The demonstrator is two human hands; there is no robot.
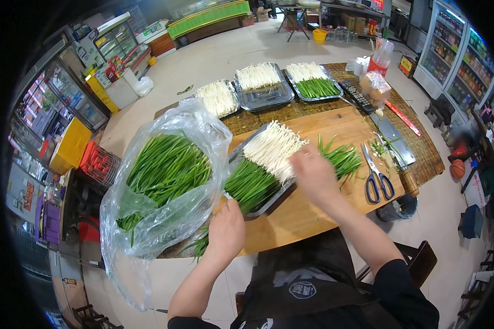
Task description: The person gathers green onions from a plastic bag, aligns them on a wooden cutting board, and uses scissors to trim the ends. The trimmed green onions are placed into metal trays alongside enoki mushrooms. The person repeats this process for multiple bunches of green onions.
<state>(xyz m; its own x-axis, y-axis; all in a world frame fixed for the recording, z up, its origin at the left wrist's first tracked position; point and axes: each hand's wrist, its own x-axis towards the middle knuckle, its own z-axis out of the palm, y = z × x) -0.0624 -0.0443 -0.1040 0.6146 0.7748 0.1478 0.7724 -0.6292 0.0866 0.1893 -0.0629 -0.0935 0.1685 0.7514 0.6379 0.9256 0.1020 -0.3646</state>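
On the wooden cutting board (296,228) sits a dark tray (267,211) with white enoki mushrooms (271,146) in its far part and cut green chives (251,185) in its near part. My left hand (227,228) is curled at the tray's left side, its fingertips by the chive ends; what they grip is hidden. Blurred, my right hand (316,174) touches the right end of the enoki. Just beyond it lies a loose bunch of chives (343,160). To the left, a clear plastic bag (160,230) stands open around many long chives (168,168).
Blue-handled scissors (372,177) and a cleaver (395,142) lie at the right. Along the table's far side stand two trays of enoki (216,98) (258,77) and a tray of enoki with chives (315,82). A black remote control (356,96) and a plastic bottle (380,57) are nearby.
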